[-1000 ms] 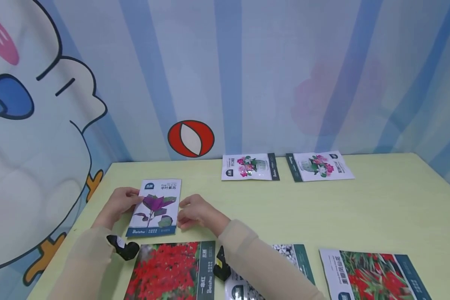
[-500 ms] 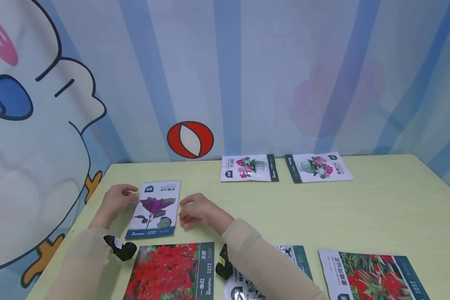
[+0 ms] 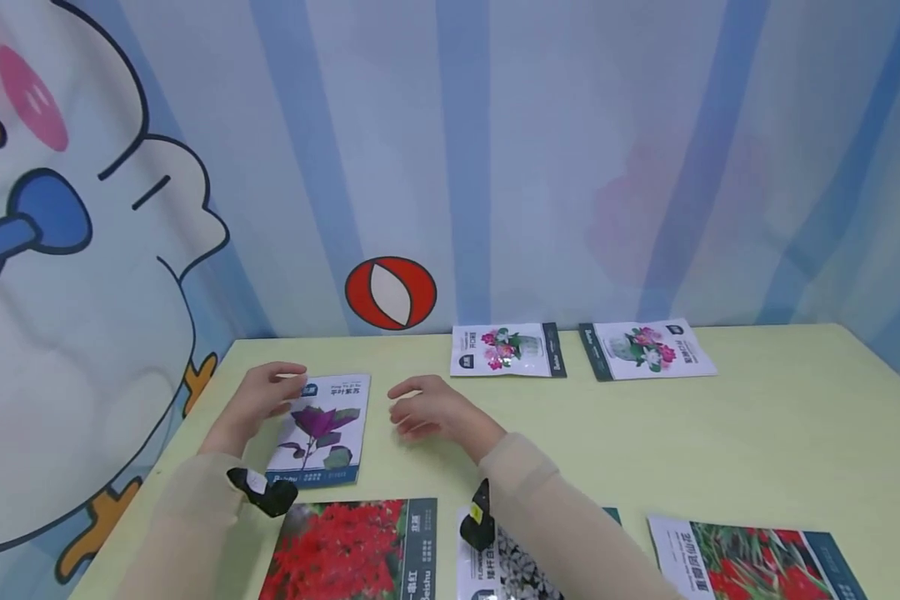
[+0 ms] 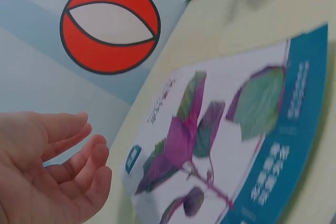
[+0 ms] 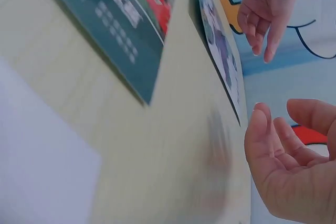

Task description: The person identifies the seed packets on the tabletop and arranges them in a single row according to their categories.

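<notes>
A seed packet with a purple-leaved plant (image 3: 345,433) lies flat at the left of the table. Just above its left edge hovers my left hand (image 3: 262,404), fingers loosely bent and holding nothing. In the left wrist view that hand (image 4: 58,166) appears apart from the packet (image 4: 220,145). My right hand (image 3: 442,412) is in the air to the packet's right, its fingers relaxed and nothing in them. The right wrist view shows the same right hand (image 5: 294,171) over the table, facing the left one (image 5: 270,9).
Along the front lie a red-flower packet (image 3: 345,550), a white-flower packet (image 3: 521,567) partly under my right sleeve, and another red-flower packet (image 3: 757,562). Two pink-flower packets (image 3: 506,350) (image 3: 648,350) lie by the back wall, which has a cartoon print.
My left fingers have left the edge of the purple-plant packet and lifted. My right hand has drawn away to the right. The packet stays in place; the head view has tilted slightly.
</notes>
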`<action>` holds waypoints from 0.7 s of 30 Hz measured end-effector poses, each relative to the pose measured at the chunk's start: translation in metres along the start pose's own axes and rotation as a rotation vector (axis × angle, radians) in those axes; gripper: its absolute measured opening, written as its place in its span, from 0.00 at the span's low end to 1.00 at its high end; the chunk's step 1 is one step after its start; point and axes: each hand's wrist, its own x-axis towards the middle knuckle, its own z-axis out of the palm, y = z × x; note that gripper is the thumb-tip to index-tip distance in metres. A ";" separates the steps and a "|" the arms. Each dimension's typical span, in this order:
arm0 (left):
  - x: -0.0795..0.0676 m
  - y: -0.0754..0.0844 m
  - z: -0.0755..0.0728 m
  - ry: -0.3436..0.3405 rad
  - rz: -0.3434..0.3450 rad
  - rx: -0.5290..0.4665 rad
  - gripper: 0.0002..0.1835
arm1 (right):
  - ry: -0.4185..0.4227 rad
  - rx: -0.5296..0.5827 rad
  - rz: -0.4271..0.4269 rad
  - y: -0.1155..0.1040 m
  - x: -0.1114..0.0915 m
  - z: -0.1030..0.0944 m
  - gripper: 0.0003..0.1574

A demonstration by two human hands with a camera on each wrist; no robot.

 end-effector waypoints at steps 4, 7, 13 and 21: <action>0.005 0.009 0.009 -0.027 -0.027 -0.062 0.25 | 0.034 0.009 0.010 -0.003 -0.002 -0.018 0.21; 0.007 0.016 0.017 -0.021 -0.022 -0.070 0.25 | 0.074 0.013 0.021 -0.005 -0.004 -0.031 0.21; 0.009 0.030 0.032 -0.033 -0.007 -0.124 0.25 | 0.159 0.017 0.024 -0.005 -0.007 -0.060 0.21; 0.014 0.044 0.051 -0.063 0.002 -0.193 0.24 | 0.204 0.033 0.006 0.002 -0.012 -0.098 0.23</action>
